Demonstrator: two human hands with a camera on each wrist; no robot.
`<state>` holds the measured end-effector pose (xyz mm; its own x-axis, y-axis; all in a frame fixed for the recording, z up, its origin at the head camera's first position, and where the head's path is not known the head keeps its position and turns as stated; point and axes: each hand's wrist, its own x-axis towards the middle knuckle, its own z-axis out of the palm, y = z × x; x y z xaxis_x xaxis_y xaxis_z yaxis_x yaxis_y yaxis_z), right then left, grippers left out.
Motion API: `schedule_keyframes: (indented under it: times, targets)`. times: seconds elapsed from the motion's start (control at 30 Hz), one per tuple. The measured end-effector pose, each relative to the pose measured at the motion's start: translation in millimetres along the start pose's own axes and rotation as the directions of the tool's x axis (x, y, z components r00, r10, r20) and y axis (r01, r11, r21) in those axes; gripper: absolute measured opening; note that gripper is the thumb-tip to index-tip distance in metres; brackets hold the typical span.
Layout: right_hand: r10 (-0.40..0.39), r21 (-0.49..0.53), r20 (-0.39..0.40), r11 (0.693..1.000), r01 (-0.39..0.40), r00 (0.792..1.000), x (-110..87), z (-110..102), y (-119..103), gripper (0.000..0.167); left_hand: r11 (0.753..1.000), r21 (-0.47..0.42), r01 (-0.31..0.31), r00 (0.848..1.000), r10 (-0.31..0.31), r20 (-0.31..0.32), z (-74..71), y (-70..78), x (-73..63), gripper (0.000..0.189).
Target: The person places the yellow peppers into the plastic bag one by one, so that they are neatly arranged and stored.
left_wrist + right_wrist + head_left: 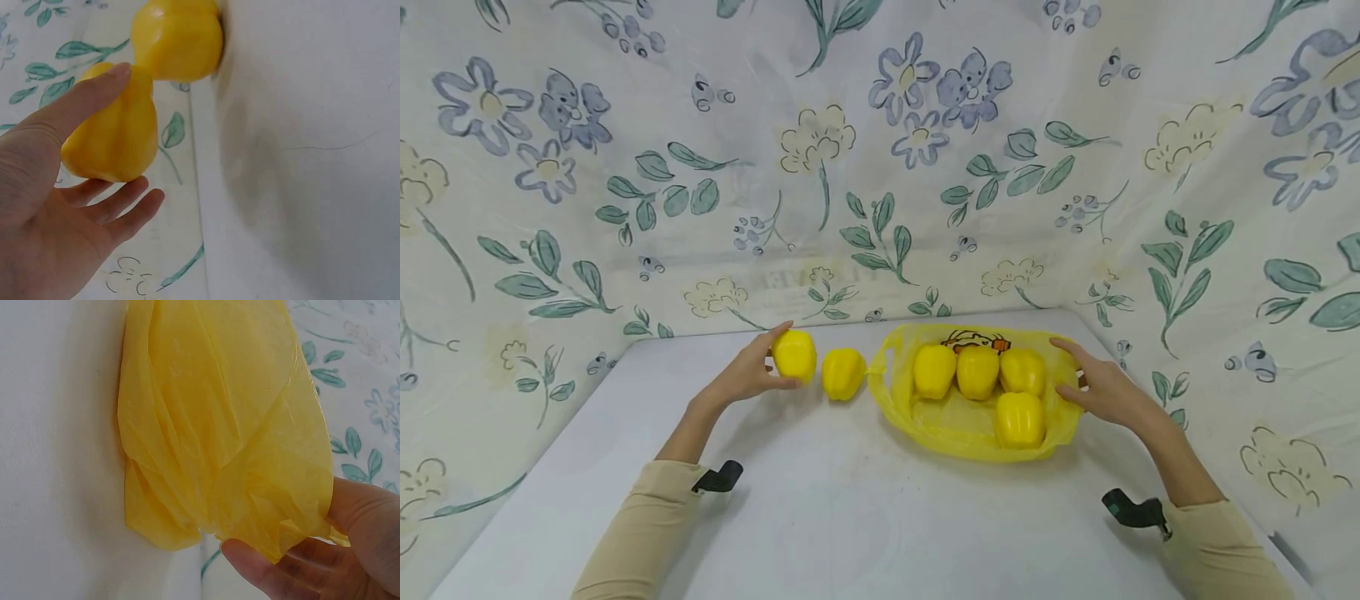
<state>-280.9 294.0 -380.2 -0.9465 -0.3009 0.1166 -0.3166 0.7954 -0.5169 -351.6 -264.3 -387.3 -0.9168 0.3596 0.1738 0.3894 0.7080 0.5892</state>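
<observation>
My left hand (751, 368) grips a yellow bell pepper (794, 357) between thumb and fingers, at the back left of the table. In the left wrist view the thumb lies over this bell pepper (115, 140), with several fingers below it. A second yellow bell pepper (843, 374) stands just to its right, beside the bag's left end. The yellow plastic bag (951, 429) lies spread on the table with several yellow bell peppers (977, 372) in it. At the bag's right end my right hand (1108, 390) pinches its edge; the right wrist view has the hand (362, 550) on the crumpled plastic (212, 425).
The white table (850, 517) meets a flower-patterned sheet (880, 208) at its back and sides. A black device (718, 477) sits at the left wrist, another black device (1135, 510) at the right. A thin hair-like line (331, 148) marks the table surface.
</observation>
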Motion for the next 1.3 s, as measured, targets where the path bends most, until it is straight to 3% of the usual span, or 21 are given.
schedule_keyframes:
  times: [0.37,0.7,0.93,1.3]
  targets:
    - [0.0,0.004,-0.001,1.0,0.0,1.0,0.1,-0.4,-0.3,0.074,0.994,0.058,-0.088,0.995,0.091,-0.042,-12.4,43.0,-1.2,0.105]
    - [-0.002,0.003,0.0,1.0,0.002,1.0,-0.5,-1.5,-0.7,0.073,0.982,0.048,-0.185,0.982,0.186,-0.029,-9.9,78.4,-1.4,0.102]
    - [-0.002,0.005,-0.001,1.0,0.002,1.0,-1.4,-0.4,-0.5,0.072,0.964,0.023,-0.265,0.964,0.265,-0.002,3.6,105.4,3.5,0.099]
    - [-0.007,0.005,-0.001,1.0,0.007,1.0,-1.8,-1.2,-2.2,0.072,0.935,0.042,-0.351,0.935,0.348,0.072,38.7,140.8,16.6,0.095]
